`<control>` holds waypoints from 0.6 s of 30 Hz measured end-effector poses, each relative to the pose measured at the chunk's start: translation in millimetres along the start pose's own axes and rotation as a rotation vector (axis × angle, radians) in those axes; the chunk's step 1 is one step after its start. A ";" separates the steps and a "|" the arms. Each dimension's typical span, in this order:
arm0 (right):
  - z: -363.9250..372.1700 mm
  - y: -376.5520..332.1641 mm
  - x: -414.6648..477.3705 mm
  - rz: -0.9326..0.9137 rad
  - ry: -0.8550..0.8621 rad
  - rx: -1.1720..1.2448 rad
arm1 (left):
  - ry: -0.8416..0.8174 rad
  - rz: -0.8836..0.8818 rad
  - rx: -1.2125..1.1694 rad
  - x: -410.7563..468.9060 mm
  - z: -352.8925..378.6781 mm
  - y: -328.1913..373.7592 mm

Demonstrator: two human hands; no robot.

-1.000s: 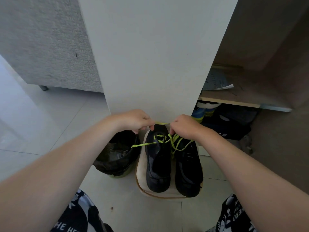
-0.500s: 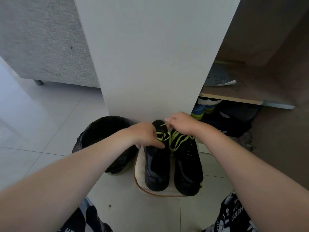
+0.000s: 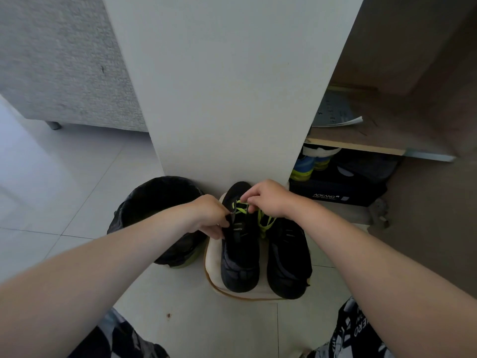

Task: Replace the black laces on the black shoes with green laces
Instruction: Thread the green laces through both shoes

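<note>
Head view: right hand (image 3: pixel 268 200) pinches green lace (image 3: pixel 241 209) at top eyelets of shoe under grip (image 3: pixel 240 259). Left hand (image 3: pixel 206 218) curls on that shoe's collar, just beside pinch. Second shoe (image 3: pixel 287 257), right of grip, also carries green lace, ends loose. I see no black laces. I judge threading near done; tightening and tying left.

One wide-angle camera is sitting on the person's head, looking forward and steeply down at the floor (image 3: pixel 64 189). It is working close in. The forearms are coming in from 7 and 5 o'clock, and the left hand (image 3: pixel 209 218) and right hand (image 3: pixel 268 198) are meeting just below centre over the shoes (image 3: pixel 240 262) and green laces (image 3: pixel 262 226). A white panel (image 3: pixel 232 86) is filling 12 o'clock.
</note>
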State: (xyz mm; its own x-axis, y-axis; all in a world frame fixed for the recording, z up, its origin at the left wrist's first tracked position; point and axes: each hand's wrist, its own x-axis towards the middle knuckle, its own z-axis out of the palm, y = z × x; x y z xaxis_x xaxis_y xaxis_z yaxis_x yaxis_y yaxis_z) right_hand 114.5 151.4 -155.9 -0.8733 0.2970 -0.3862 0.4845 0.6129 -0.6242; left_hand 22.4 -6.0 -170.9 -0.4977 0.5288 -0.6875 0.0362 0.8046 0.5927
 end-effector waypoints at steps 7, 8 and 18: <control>8.6 -6.1 -4.3 -0.051 0.052 -0.184 | -0.041 0.021 -0.203 0.9 -2.4 -13.5; 10.8 -7.8 -5.0 -0.070 0.070 -0.212 | -0.050 0.015 -0.228 0.5 -3.8 -13.6; 24.8 -21.1 -10.7 -0.051 0.163 -0.511 | -0.050 -0.021 -0.325 -4.5 -5.6 -6.2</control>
State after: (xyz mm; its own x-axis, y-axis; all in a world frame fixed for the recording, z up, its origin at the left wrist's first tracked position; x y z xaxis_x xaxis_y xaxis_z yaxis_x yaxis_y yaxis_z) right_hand 114.9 117.2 -155.5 -0.9116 0.3422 -0.2280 0.3897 0.8959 -0.2135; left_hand 19.5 -14.9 -169.1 -0.4515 0.5324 -0.7160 -0.2563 0.6913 0.6756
